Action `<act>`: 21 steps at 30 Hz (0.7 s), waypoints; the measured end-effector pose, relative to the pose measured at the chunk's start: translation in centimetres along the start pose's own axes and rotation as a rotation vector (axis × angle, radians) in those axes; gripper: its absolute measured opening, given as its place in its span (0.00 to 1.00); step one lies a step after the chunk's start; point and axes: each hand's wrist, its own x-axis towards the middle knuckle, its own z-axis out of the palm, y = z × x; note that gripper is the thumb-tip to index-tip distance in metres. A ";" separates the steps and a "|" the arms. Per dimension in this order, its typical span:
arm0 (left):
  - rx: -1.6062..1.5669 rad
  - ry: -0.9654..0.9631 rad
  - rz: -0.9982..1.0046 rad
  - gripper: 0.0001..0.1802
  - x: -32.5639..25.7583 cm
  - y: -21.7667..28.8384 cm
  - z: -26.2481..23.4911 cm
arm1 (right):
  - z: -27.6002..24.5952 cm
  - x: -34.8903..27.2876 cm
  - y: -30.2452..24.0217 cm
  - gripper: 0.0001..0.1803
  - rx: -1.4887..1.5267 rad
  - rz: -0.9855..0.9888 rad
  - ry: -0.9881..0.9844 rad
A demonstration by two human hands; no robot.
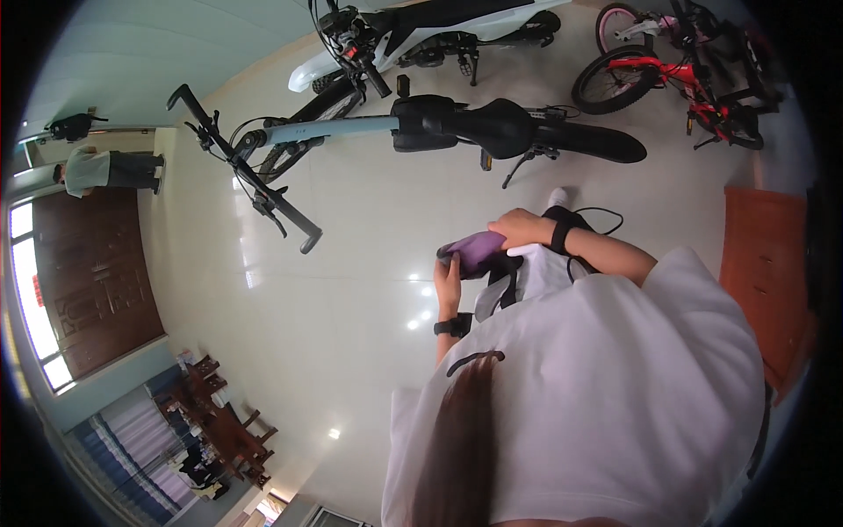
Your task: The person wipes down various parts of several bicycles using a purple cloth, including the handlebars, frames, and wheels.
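A purple cloth (477, 251) with a dark end stretches between my two hands, in front of my body. My left hand (449, 279) is closed on its left, dark end, thumb on top. My right hand (522, 228) grips the other end, its fingers partly hidden by the cloth. Black bands circle both wrists. Just beyond my hands stands a bicycle with a light blue frame (334, 129), a long black seat (492, 127) and black handlebars; neither hand touches it.
A white-and-black motorbike (439, 35) stands behind the bicycle. Far right are a small red bicycle (672, 70) and a reddish-brown cabinet (764, 272). Another person (105, 169) stands by a dark door (97, 272). Wooden furniture (219, 417) is at lower left.
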 end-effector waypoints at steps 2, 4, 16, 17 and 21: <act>0.046 -0.024 0.017 0.13 -0.6 0.6 -1.1 | -0.6 0.6 -0.5 0.18 0.010 -0.028 0.080; 0.031 0.010 0.090 0.13 -0.4 2.2 -0.7 | -1.6 0.6 -1.1 0.19 0.060 -0.001 0.160; 0.381 0.082 0.635 0.20 10.0 14.1 7.5 | -7.9 2.3 -0.5 0.21 0.264 0.177 1.037; 0.614 0.076 0.717 0.22 10.6 15.1 8.4 | -8.0 2.9 0.4 0.19 0.178 0.162 1.104; 0.938 -0.107 0.582 0.13 13.8 11.2 10.2 | -5.9 3.8 3.8 0.15 0.085 0.374 0.917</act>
